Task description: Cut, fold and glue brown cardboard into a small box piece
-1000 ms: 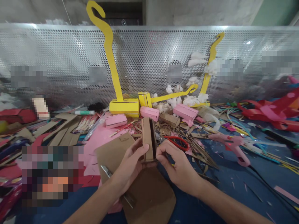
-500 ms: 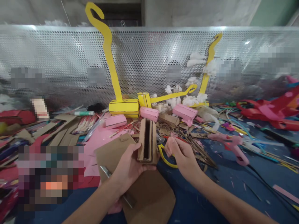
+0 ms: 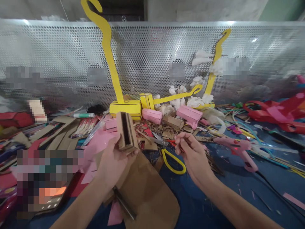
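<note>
My left hand (image 3: 113,160) is closed round a small brown cardboard box (image 3: 126,132) with a long dark slot in its top. Below that hand lie a brown cardboard sheet (image 3: 152,190) and a metal-bodied cutter (image 3: 125,203), partly hidden by my wrist. My right hand (image 3: 190,149) is held with its fingers curled and the tips together; whatever they may pinch is too small to make out. Just left of it lie scissors (image 3: 173,163) with a yellow handle loop, blades pointing away. Something red shows between the scissors and my right fingertips.
Behind stand yellow hooked pieces on box bases (image 3: 125,108), near pink boxes (image 3: 152,116) and white fluff (image 3: 196,101). A pink glue gun (image 3: 238,148) lies at the right, its cord trailing. Cardboard strips (image 3: 64,133) litter the left. A perforated metal panel (image 3: 147,47) closes off the back.
My left hand has carried the cardboard box to the left, away from the scissors. My right hand has shifted slightly right, and more of the scissors shows. The view has shifted a little.
</note>
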`<state>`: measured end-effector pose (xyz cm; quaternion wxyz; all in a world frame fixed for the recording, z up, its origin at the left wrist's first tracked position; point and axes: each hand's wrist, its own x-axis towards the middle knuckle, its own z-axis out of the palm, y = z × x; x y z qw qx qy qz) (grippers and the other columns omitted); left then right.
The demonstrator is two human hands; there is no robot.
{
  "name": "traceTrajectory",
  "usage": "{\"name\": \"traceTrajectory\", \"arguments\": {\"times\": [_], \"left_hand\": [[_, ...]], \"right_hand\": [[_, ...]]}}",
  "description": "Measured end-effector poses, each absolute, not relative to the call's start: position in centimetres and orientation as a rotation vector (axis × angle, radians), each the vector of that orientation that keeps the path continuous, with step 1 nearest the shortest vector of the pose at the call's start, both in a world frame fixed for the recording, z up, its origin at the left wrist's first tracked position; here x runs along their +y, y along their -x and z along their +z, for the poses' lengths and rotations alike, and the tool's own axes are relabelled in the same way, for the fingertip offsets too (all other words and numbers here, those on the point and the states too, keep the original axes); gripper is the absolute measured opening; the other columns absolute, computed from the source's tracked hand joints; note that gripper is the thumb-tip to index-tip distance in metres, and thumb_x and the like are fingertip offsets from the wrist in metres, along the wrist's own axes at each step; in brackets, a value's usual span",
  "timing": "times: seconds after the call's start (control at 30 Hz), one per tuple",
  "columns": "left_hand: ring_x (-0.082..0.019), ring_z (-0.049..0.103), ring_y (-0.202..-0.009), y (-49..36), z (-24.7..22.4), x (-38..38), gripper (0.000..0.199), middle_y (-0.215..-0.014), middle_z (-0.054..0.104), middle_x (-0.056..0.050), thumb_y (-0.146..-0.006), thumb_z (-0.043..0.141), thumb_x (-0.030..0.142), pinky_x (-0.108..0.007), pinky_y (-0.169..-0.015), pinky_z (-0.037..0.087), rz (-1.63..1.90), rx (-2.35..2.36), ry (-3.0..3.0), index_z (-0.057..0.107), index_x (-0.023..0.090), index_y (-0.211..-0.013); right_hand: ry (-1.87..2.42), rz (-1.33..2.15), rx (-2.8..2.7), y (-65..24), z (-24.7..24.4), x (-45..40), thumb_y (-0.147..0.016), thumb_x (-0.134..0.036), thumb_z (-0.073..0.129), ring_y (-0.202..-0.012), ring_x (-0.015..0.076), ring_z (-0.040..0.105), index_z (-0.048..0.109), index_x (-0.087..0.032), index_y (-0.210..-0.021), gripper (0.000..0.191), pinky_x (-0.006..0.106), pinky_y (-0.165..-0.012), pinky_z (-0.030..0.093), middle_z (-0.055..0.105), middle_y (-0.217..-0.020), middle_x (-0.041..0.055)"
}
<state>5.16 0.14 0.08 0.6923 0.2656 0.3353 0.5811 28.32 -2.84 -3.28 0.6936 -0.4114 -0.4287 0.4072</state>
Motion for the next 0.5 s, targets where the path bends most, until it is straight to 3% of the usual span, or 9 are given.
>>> {"name": "traceTrajectory", "arguments": {"times": [0.13, 0.3, 0.5], "left_hand": [[-0.025, 0.073, -0.093, -3.5, 0.3, 1.4, 0.036, -0.110, 0.076, -0.009, -0.092, 0.061, 0.032, -0.038, -0.079, 0.060, 1.436, 0.779, -0.653, 0.063, 0.018, -0.125], [-0.024, 0.074, -0.091, -3.0, 0.5, 1.9, 0.034, -0.102, 0.080, -0.009, -0.088, 0.068, 0.037, -0.036, -0.085, 0.060, 1.440, 0.772, -0.599, 0.068, 0.015, -0.113], [-0.025, 0.074, -0.088, -1.9, -0.8, 3.3, 0.034, -0.107, 0.078, -0.008, -0.082, 0.072, 0.033, -0.040, -0.082, 0.061, 1.524, 0.798, -0.722, 0.068, 0.020, -0.113]], "right_hand": [[0.972, 0.924, -0.959, -28.0, -3.1, -3.3, -0.096, -0.040, 0.063, -0.054, 0.0089, 0.044, 0.058, -0.023, -0.099, 0.018, 0.022, -0.051, 0.035, 0.051, -0.069, -0.0056], [1.070, 0.958, -1.196, -27.0, -3.7, -4.1, -0.103, -0.043, 0.048, -0.053, 0.0109, 0.044, 0.057, -0.023, -0.102, 0.022, 0.023, -0.049, 0.036, 0.049, -0.066, -0.0050], [1.211, 0.787, -1.865, -26.0, -3.8, -5.5, -0.099, -0.019, 0.050, -0.092, 0.0191, 0.060, 0.058, -0.024, -0.109, 0.014, 0.033, -0.082, 0.050, 0.063, -0.101, 0.0048]]}}
